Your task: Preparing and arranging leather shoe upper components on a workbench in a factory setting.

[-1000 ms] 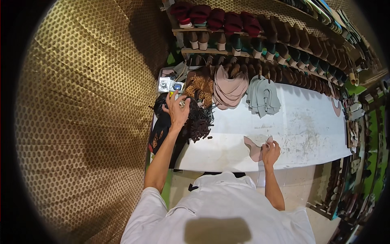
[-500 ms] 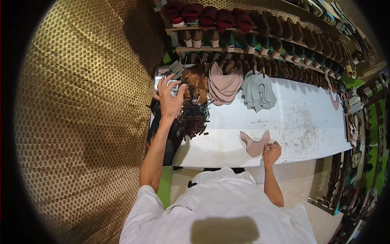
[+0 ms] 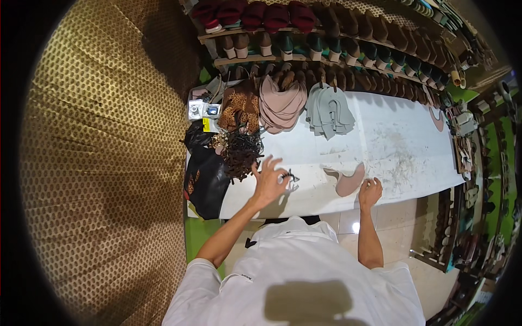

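My left hand (image 3: pixel 269 182) hovers over the white table (image 3: pixel 391 141), pinching a small dark ornament (image 3: pixel 289 176) between thumb and forefinger while the other fingers spread. Just left of it lies a tangle of dark straps and ornaments (image 3: pixel 239 153). My right hand (image 3: pixel 371 191) rests at the table's near edge, fingers curled on the right end of a flat pink shoe piece (image 3: pixel 347 183).
Leopard-print pieces (image 3: pixel 239 107), pink pieces (image 3: pixel 281 103) and grey-green pieces (image 3: pixel 326 111) are piled at the table's far side. A black bag (image 3: pixel 206 176) hangs over the left end. Shelves of shoes (image 3: pixel 304 38) run behind. A patterned wall stands on the left.
My left hand has come back from the far left corner by the small packets to the near middle of the table, now with a small dark ornament. My right hand has barely moved.
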`<state>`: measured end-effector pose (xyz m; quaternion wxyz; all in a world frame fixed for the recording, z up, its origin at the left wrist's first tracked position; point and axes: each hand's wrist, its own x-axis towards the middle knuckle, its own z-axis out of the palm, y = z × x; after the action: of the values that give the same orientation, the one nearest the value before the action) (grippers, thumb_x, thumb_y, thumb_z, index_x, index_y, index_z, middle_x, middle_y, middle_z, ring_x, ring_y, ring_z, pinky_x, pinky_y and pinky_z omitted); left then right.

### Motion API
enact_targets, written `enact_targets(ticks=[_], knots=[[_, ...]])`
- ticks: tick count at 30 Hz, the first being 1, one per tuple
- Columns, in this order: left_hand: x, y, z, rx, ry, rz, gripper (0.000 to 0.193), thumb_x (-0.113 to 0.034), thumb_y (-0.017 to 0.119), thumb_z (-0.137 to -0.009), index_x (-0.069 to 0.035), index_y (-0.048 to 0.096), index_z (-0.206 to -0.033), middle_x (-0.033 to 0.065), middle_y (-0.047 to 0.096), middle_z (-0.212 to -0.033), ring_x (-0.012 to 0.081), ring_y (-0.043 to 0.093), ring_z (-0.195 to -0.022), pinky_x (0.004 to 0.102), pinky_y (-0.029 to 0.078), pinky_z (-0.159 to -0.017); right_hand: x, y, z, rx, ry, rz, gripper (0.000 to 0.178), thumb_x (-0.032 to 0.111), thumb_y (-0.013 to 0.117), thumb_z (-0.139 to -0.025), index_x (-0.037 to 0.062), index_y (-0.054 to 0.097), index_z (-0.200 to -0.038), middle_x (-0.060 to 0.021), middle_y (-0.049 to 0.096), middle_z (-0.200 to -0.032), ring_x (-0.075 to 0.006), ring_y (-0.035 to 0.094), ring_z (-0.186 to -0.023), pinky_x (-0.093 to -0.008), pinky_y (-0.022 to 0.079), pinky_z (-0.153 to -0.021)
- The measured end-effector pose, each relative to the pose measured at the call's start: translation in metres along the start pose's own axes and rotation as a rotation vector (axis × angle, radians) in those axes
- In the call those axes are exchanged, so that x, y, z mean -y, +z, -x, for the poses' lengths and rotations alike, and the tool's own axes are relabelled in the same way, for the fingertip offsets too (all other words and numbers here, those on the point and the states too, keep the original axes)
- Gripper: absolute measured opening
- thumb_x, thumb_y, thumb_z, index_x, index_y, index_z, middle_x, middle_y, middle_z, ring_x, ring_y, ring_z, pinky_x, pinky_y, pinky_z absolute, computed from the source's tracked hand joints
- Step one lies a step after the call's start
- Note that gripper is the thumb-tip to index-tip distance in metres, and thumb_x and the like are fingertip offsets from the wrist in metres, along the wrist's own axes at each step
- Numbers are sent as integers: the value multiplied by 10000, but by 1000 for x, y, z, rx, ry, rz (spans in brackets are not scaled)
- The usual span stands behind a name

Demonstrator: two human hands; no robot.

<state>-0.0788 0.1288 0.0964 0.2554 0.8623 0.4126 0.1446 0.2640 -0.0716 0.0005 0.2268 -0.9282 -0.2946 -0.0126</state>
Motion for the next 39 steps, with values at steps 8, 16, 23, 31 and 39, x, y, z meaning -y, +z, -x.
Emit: enact_targets(ticks=[8,16,23,31,39], knots=[[36,55,58,185,-97,-38,477,-205,770,-823,-143,704,-1291,163,409,-1575,394,254,-1524,789,109,-1124,52,4,11,-15,-270,-156,228,146,689,-905,31,767,-1086,-238,617,-1339,-425,561,-1246,-512,424,-1083],[64,65,50,12,-132,-100,419,-195,750,-844,-190,712,-1261,171,370,-1598,416,207,-1547,801,134,-1100,158,37,69,112,-794,-260,153,173,763,-837,60,787,-938,-150,663,-1215,-351,568,-1214,-479,431,-1060],[57,59,40,-58,-162,-58,389,-235,760,-868,-218,715,-1254,157,399,-1579,381,233,-1547,775,146,-1107,203,89,89,502,-649,-32,220,330,768,-854,113,744,-875,-89,676,-1021,-296,606,-1018,-468,437,-911],[57,12,18,38,-63,78,536,-248,696,-946,-232,595,-1473,91,520,-1545,348,317,-1513,703,125,-1129,226,62,60,803,-830,-438,251,302,671,-976,54,686,-1011,-111,723,-990,-284,677,-995,-436,465,-933],[65,-43,-10,66,-42,633,288,-238,723,-977,-14,777,-1149,138,789,-973,194,728,-850,298,544,-770,259,35,18,1335,-246,-1131,198,194,730,-991,6,730,-1055,-12,697,-880,-94,623,-771,-263,516,-719]])
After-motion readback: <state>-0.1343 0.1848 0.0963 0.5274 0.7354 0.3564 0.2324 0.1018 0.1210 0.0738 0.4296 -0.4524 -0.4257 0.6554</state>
